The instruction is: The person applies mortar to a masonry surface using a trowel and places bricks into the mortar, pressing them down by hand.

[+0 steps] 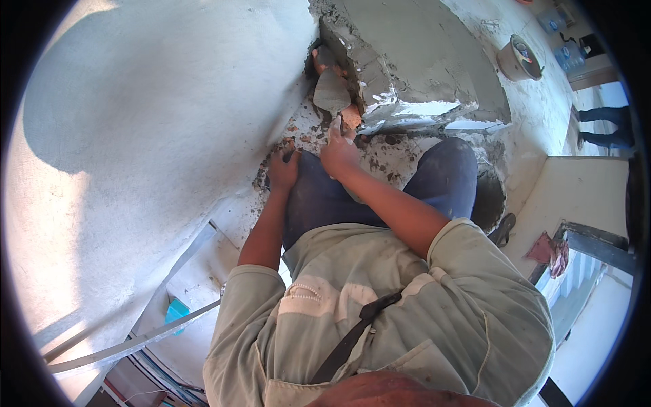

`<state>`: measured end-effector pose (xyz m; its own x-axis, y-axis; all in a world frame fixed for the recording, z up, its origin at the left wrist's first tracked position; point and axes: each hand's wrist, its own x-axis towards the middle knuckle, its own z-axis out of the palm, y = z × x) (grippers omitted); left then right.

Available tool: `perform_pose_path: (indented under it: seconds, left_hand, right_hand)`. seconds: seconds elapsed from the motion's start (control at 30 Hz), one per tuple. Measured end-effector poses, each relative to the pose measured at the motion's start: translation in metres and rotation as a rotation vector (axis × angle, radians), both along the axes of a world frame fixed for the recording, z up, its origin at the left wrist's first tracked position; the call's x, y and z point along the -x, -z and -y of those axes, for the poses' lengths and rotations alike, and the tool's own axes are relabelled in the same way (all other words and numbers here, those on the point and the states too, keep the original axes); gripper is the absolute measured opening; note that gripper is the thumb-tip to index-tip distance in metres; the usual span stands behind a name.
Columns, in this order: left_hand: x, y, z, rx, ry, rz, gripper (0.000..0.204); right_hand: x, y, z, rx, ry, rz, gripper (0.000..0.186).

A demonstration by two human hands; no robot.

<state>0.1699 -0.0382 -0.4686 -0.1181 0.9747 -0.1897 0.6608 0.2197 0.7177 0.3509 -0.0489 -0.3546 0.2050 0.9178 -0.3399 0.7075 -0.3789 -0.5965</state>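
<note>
My right hand (339, 150) is closed around the handle of a pointed trowel (331, 93). The trowel's grey, mortar-smeared blade lies in a narrow gap between the white wall and a cement-covered block (420, 51). A broken orange brick piece (350, 117) is beside the blade, next to the block's rough edge. Lower and to the left, my left hand (283, 168) rests by my knee near the foot of the wall, thumb and fingers apart. Small brick crumbs (290, 144) lie at its fingertips; whether it touches them is hard to tell.
A large white wall (156, 102) rises close on my left. Debris (386, 152) litters the floor before my knees. A bucket (519, 58) and a water bottle (569, 55) stand at the far right, where another person's dark-trousered legs (607, 125) show. A sandal (503, 229) lies nearer.
</note>
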Motion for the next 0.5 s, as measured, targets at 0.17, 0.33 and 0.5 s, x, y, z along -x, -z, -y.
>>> perform_pose_path:
  seconds: [0.17, 0.33, 0.5]
  left_hand:
    - [-0.001, 0.004, -0.005, -0.002, -0.003, -0.008, 0.055]
    - [-0.006, -0.013, -0.002, -0.036, 0.020, -0.049, 0.059]
    - [-0.003, 0.000, -0.004, -0.041, -0.016, -0.095, 0.059]
  right_hand:
    - [-0.011, 0.010, 0.040, -0.280, -0.043, -0.035, 0.081]
    - [-0.018, 0.031, 0.034, -0.181, 0.024, -0.043, 0.078]
    - [-0.050, -0.006, 0.082, -0.245, -0.216, -0.127, 0.070]
